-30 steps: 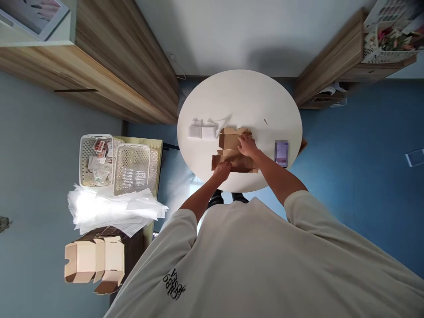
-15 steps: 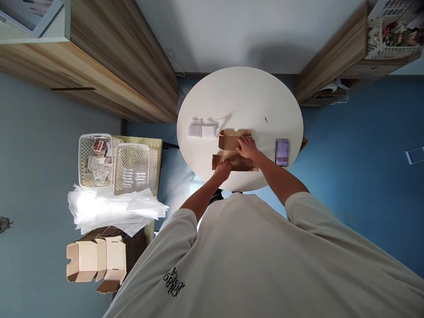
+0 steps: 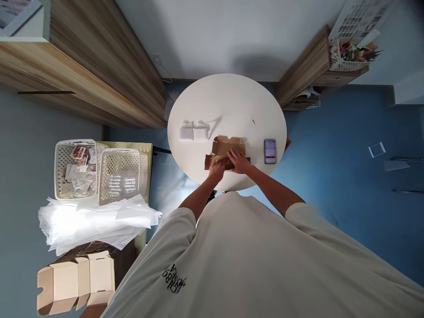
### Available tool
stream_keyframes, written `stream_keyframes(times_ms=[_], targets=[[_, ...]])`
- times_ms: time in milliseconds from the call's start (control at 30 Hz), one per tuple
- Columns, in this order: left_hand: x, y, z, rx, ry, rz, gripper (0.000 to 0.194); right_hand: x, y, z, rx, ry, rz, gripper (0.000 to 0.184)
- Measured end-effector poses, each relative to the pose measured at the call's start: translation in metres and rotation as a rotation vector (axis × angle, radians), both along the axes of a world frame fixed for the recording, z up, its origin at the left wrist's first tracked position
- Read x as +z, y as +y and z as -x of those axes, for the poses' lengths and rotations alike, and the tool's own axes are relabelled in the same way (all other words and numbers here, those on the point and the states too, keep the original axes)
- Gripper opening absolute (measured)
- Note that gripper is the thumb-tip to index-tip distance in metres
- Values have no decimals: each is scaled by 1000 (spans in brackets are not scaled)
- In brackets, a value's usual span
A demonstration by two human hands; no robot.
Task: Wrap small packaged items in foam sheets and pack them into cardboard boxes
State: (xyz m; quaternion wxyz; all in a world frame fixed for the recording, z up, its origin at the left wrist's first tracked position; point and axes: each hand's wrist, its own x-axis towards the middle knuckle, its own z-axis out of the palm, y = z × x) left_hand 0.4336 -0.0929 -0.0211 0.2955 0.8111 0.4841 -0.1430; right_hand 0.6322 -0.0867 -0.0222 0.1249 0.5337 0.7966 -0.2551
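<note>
A brown cardboard box (image 3: pixel 228 145), partly unfolded, lies near the front edge of the white round table (image 3: pixel 228 99). My left hand (image 3: pixel 217 171) has its fingers curled on the box's front left part, gripping it. Pressed on the inside of the cardboard is my right hand (image 3: pixel 239 161), fingers stretched out and slightly spread. Both hands hide some of the box's front panel. To the left of the box are two small stacks of white sheets (image 3: pixel 199 134). A phone (image 3: pixel 270 151) with a lit screen rests to the right.
Left of me a side table holds a white basket with small packets (image 3: pixel 61 176), another basket with clear plastic pieces (image 3: pixel 107 159) and a pile of white paper (image 3: pixel 96 218). Open flattened boxes (image 3: pixel 66 280) lie nearer. Wooden cabinets (image 3: pixel 132 75) flank the round table.
My right hand has slid down toward me over the cardboard, closer to my left hand. The front of the box appears folded differently. The whole view has shifted somewhat.
</note>
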Motion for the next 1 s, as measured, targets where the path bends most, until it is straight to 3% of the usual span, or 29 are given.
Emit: stream_keyframes(times_ms=[100, 267, 333, 467, 567, 733, 867, 1000], targets=[[-2, -1, 0, -12, -20, 2, 42, 1, -4, 4, -15, -41, 3, 104], [4, -7, 18, -54, -101, -89, 66, 3, -6, 7, -42, -61, 26, 109], [10, -9, 31, 24, -81, -153, 70, 2, -7, 7, -51, -68, 31, 112], [16, -6, 59, 299, 20, -209, 68, -2, -7, 6, -53, -73, 51, 114], [11, 2, 70, 344, 27, -168, 67, -2, -6, 8, -65, -84, 72, 114], [1, 14, 63, 312, -26, -82, 57, 3, -5, 12, -77, -105, 87, 115], [1, 13, 51, 310, -58, -38, 43, 7, -5, 15, -90, -110, 79, 116], [8, 5, 43, 256, -85, -38, 54, 8, -6, 16, -94, -106, 76, 116]])
